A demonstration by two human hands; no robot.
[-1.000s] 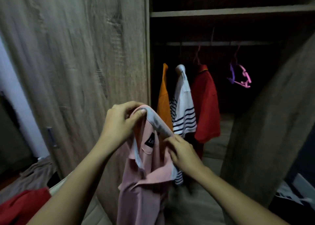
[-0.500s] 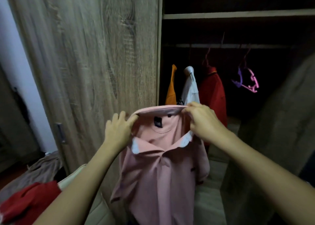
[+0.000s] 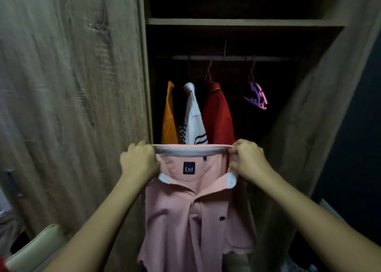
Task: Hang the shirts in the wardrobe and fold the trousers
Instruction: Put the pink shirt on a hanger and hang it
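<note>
The left hand (image 3: 140, 162) and the right hand (image 3: 250, 160) each clench one end of the collar (image 3: 191, 149) of a pink polo shirt (image 3: 198, 220), fingers curled over the edge. They pull the collar taut into a straight band between them. That band runs left to right, so the shirt's shoulder line is level and its body hangs straight down below the hands, front placket toward the person. No hanger shows inside the neck opening, though one could be hidden by the cloth.

Beyond the hands, farther in and higher, the wardrobe's rail (image 3: 233, 58) also runs left to right, parallel to the stretched collar. On it hang an orange shirt (image 3: 169, 119), a white striped shirt (image 3: 194, 121) and a red shirt (image 3: 218, 115), directly behind the collar. To the right of these, well apart from the red shirt, empty purple and pink hangers (image 3: 257, 97) dangle from the rail.

These hangers lie up and to the far right of the shirt, nearer the right hand. That hand seems better placed to reach for one while the left keeps hold of the collar. The wooden door (image 3: 72, 86) stands close on the left.
</note>
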